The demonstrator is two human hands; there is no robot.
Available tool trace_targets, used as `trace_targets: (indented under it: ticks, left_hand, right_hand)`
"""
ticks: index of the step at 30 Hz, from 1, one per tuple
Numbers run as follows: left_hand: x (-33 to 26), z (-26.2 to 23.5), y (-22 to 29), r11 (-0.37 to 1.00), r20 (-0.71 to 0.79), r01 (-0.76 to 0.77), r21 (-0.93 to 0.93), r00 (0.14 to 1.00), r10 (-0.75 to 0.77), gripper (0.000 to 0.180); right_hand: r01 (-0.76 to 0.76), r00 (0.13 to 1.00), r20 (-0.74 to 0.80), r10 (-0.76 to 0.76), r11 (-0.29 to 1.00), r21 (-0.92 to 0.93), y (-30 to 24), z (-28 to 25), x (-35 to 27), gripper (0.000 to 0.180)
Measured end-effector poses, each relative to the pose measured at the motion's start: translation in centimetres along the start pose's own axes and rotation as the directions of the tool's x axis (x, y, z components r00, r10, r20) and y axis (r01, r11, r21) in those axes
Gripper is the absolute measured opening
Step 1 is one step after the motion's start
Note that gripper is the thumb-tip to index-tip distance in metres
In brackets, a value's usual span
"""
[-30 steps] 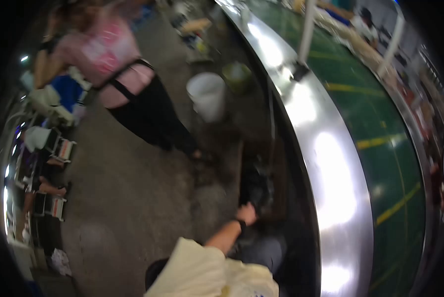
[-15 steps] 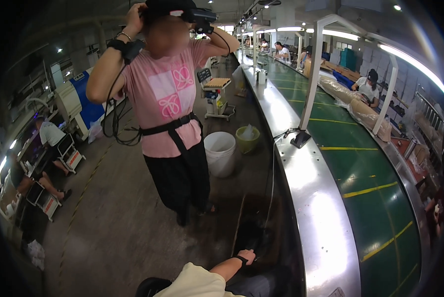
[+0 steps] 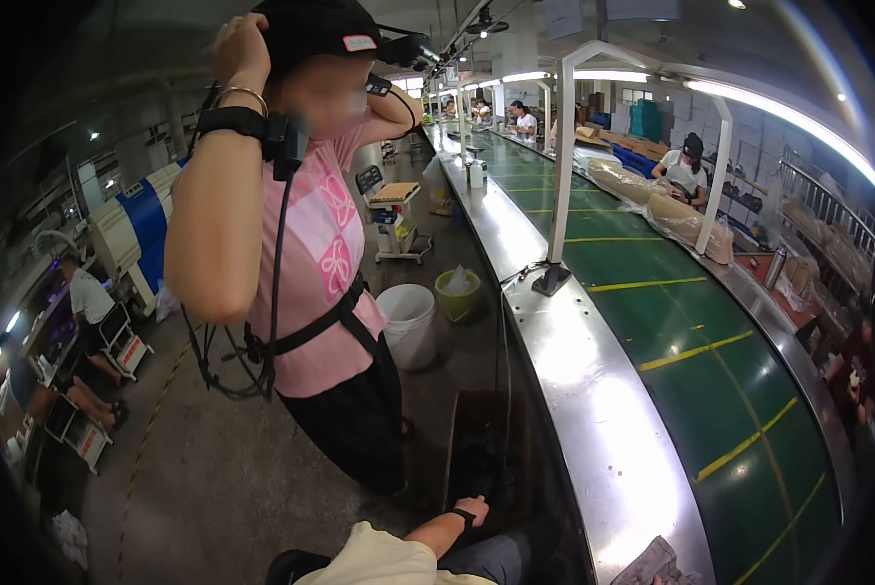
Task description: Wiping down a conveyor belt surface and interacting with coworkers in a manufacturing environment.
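Neither of my hands shows. Close in front at the left stands a person in a pink T-shirt [image 3: 306, 283] and black trousers, both arms raised. One hand [image 3: 240, 47] presses on a black cap [image 3: 315, 34] with a device on its brim. A black device [image 3: 286, 146] is strapped to that person's wrist, and black cables [image 3: 233, 366] hang from it in loops. At the lower edge, a seated person's forearm [image 3: 435, 533] with a cream sleeve and black wristband reaches toward the conveyor side; the hand rests near the knee.
A steel ledge [image 3: 593, 409] borders a green conveyor belt [image 3: 691, 361] with yellow stripes. Grey crumpled material [image 3: 647, 565] lies on the ledge. A white bucket [image 3: 408, 331] and a yellow-green basket [image 3: 457, 297] stand on the floor. Other people sit at both sides.
The person in pink appears larger and nearer, with the near elbow lower in the picture. My view has shifted, so the conveyor sits further left and more grey material shows at the lower edge.
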State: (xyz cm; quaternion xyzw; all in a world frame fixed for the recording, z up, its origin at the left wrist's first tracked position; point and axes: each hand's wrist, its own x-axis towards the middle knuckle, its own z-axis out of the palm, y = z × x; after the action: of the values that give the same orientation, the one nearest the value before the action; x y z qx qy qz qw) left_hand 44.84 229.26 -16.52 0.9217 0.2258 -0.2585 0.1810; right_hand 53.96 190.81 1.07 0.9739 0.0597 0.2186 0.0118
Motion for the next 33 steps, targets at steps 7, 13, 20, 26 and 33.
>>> trace_targets:
  ticks: [7, 13, 20, 26, 33]
  left_hand:
    - [-0.2, 0.4, -0.2, 0.999, -0.028, -0.014, 0.042, 0.999, 0.016, 0.029]
    - [-1.0, -0.8, 0.4, 0.998, -0.109, -0.062, 0.018, 0.992, 0.064, 0.024]
    - [-0.7, -10.4, 7.0, 0.848, -0.824, -0.447, -0.286, 0.567, 0.021, 0.024]
    - [-3.0, -15.8, 15.8, 0.701, -0.938, -0.7, -0.131, 0.316, 0.14, 0.025]
    - [-6.0, -9.3, 26.4, 0.216, -0.781, -0.969, -0.123, 0.229, 0.581, 0.023]
  right_hand:
    - [-0.041, 0.998, 0.046, 0.038, 0.998, 0.055, 0.2, 0.4, -0.3, 0.041]
    - [-0.027, 1.0, 0.0, 0.027, 1.0, 0.008, 0.2, 0.1, -0.2, 0.041]
    - [-0.035, 0.999, -0.001, 0.036, 0.998, 0.051, 0.2, 0.2, -0.5, 0.041]
    - [0.001, 1.0, -0.008, 0.0, 0.999, 0.046, -0.1, -0.5, -0.3, 0.042]
    - [-0.063, 0.998, 0.022, 0.062, 0.998, 0.027, 0.9, -0.2, -1.1, 0.061]
